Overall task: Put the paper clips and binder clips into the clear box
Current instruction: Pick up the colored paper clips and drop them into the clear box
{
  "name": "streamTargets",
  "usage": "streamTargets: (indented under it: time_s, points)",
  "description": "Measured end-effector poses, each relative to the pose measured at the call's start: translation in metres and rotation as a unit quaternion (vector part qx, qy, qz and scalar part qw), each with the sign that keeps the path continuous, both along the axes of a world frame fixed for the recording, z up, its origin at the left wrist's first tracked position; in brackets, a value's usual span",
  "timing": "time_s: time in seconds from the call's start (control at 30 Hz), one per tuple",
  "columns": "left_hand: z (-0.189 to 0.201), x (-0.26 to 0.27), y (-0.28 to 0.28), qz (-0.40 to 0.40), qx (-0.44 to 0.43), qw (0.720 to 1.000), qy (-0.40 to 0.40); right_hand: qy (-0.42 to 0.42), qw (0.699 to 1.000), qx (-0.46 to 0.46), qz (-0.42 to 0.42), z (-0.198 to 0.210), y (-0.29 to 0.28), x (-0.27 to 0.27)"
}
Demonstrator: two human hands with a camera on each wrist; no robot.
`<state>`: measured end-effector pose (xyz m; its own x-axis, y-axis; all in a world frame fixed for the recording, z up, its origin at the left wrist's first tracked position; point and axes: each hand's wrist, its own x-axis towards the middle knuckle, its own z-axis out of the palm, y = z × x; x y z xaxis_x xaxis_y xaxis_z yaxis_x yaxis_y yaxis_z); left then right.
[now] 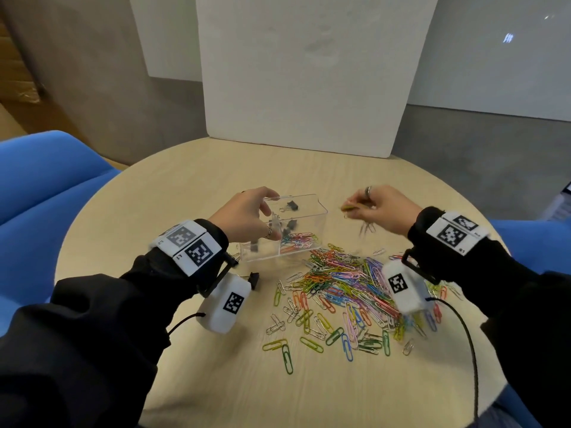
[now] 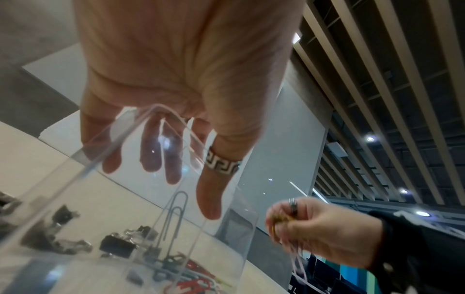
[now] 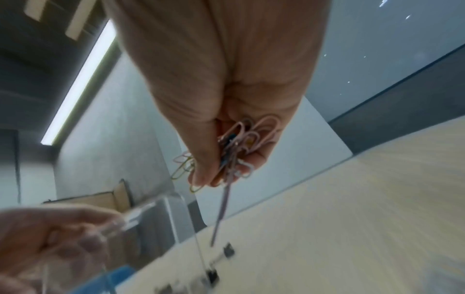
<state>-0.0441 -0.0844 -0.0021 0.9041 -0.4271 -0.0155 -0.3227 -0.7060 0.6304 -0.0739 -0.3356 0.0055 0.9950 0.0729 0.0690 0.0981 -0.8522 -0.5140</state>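
Observation:
A clear box [image 1: 318, 220] stands on the round table, with black binder clips [image 1: 290, 206] and coloured paper clips [image 1: 298, 240] inside. My left hand [image 1: 262, 214] grips its left wall: thumb on one side, fingers [image 2: 151, 159] showing through the plastic [image 2: 100, 179]. My right hand [image 1: 355, 210] hovers just right of the box and pinches a bunch of paper clips [image 3: 239, 143], some dangling below the fingers [image 1: 366, 227]. A big loose pile of coloured paper clips [image 1: 346, 288] lies in front of the box. One black binder clip [image 1: 253, 278] lies near my left wrist.
A white board [image 1: 309, 88] stands upright at the table's far edge. Blue seats flank the table [image 1: 185, 381] on the left [image 1: 46, 196] and right [image 1: 525, 239]. A black cable [image 1: 469, 350] hangs from my right wrist camera over the table's near right side.

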Motion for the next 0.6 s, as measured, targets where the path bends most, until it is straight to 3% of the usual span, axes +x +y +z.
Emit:
streamTargets:
  time_s: [0.2, 0.6]
  points:
    - [0.01, -0.001, -0.003, -0.028, 0.006, 0.999, 0.023, -0.094, 0.99, 0.068, 0.084, 0.035, 0.042, 0.009]
    - [0.021, -0.003, 0.009, -0.039, -0.026, 0.996, 0.075, -0.156, 0.976, 0.036, 0.145, 0.007, 0.075, 0.008]
